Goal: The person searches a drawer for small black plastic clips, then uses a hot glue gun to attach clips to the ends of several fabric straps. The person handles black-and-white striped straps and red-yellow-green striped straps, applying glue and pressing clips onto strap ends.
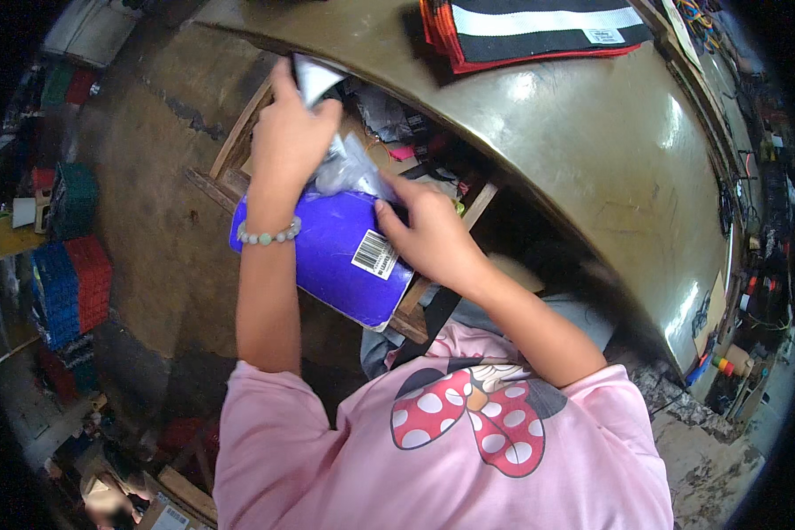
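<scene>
Now the left hand's (293, 141) grip pinches a white piece (318, 81) by the counter's (556, 159) edge; right hand (431, 228) at the bag (344, 173), grip unclear, book (318, 256) over the drawer's (241, 134) near edge.

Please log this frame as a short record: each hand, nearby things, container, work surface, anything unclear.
Left hand: the left hand, bracelet at its wrist, fingers around a white item
Right hand: the right hand, fingers at a clear plastic bag
Nearby: purple notebook with a barcode label
Container: open wooden drawer, cluttered inside
Surface: table bearing a black-and-red stack
Unclear: white item blurred; right hand's grip uncertain
</scene>
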The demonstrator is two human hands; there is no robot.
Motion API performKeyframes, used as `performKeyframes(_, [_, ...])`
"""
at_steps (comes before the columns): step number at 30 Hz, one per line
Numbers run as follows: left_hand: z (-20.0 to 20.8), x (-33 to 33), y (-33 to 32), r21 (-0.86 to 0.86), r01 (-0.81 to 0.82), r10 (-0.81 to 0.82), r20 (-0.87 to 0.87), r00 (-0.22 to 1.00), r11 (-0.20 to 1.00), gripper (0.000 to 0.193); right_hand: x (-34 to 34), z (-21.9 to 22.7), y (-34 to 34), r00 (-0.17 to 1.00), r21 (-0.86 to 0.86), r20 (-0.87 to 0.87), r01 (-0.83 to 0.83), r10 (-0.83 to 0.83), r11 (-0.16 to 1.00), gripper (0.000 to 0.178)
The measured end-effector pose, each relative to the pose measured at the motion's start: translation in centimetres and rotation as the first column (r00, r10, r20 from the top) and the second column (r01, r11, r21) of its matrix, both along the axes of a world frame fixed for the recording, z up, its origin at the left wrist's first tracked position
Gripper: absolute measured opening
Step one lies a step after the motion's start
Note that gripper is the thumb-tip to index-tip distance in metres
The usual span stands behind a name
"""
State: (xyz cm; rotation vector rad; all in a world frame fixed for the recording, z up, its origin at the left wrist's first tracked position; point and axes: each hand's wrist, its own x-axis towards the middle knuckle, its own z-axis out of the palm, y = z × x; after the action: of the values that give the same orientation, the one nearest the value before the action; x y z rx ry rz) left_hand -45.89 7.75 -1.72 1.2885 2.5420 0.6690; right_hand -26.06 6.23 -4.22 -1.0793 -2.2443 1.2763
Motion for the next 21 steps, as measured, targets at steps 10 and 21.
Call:
performKeyframes(10, [-1.4,-1.6,-1.3,0.508,0.015,-0.053,0.060,0.997,0.861,0.092,-0.5,0.1,4.3,0.909,0.406,0.415,-0.211,0.027,0.889,0.030])
performKeyframes(21, [-3.2,-2.9,-1.5,0.495,-0.073,-0.039,0.211,0.977,0.866,0.064,-4.0,-1.5,6.7,0.972,0.469,0.233,-0.134,0.024,0.873,0.039])
